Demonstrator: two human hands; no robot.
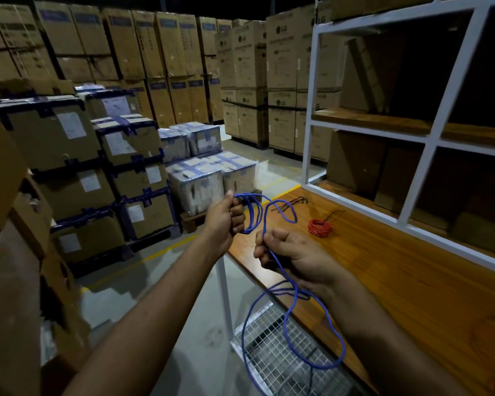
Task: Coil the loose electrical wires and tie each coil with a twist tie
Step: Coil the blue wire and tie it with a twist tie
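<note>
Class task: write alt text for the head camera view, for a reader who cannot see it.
A person's left hand grips a few loops of blue wire while the right hand pinches the loose length, which hangs in wide loops below. A tied red wire coil and black twist ties lie on the wooden bench, with stacked cardboard boxes behind.

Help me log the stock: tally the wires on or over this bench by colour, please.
Blue wire, part coiled, held in the left hand and right hand: 1
Red wire, coiled on the bench: 1
Total: 2
</note>
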